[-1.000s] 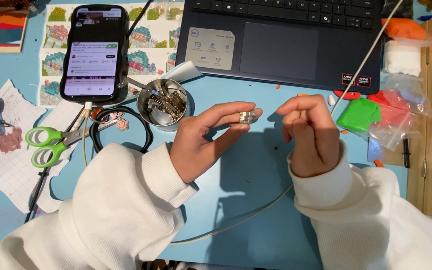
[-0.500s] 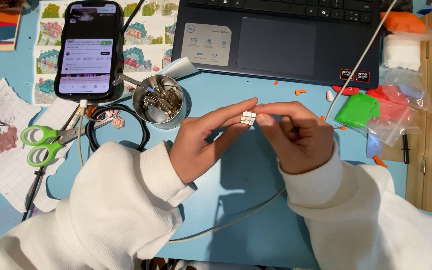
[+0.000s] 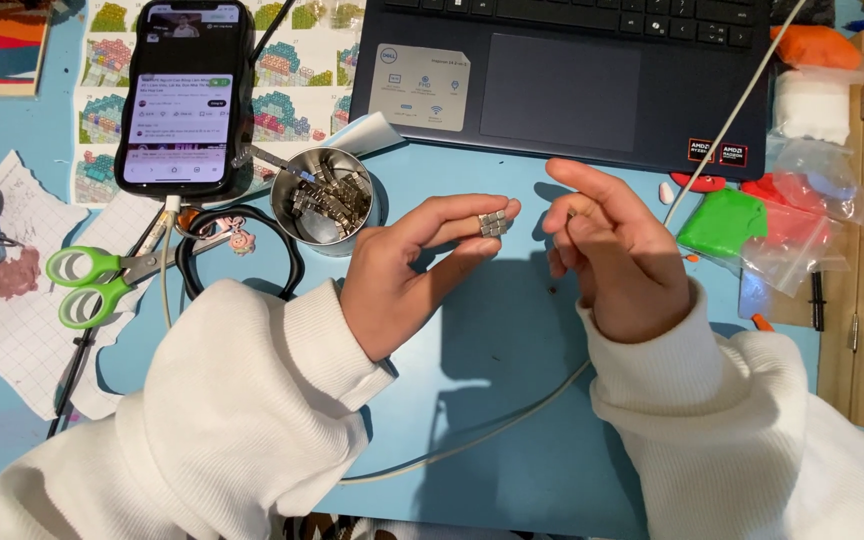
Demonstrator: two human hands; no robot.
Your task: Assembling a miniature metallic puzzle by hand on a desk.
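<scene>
Nearest the camera, two white ribbed sleeves are reaching over the pale blue counter point(image 3: 492, 380), and a thin white cable point(image 3: 512, 425) is curving beneath them. The left hand point(image 3: 407, 265) is pinching a small silvery block of tiny metal cubes point(image 3: 493, 224) between its thumb and fingers point(image 3: 467, 210), holding it just above the counter at the middle of the view. The right hand point(image 3: 617, 250) is hovering just beside it, apart from the block, its forefinger stretching out and the other fingers curling loosely; whether it is gripping anything I cannot tell. Left of the hands, green-handled scissors point(image 3: 92, 280) are lying on torn grid paper point(image 3: 12, 330), next to a coiled black cable point(image 3: 242, 250). Just beyond the left hand, a round metal tin of small silver pieces point(image 3: 325, 200) is standing. Farther off, a black smartphone with a lit screen point(image 3: 184, 95) is lying on printed sheets, a dark laptop point(image 3: 572, 75) is sitting open, and a green clay lump in clear plastic bags point(image 3: 722, 222) is resting at the right.
</scene>
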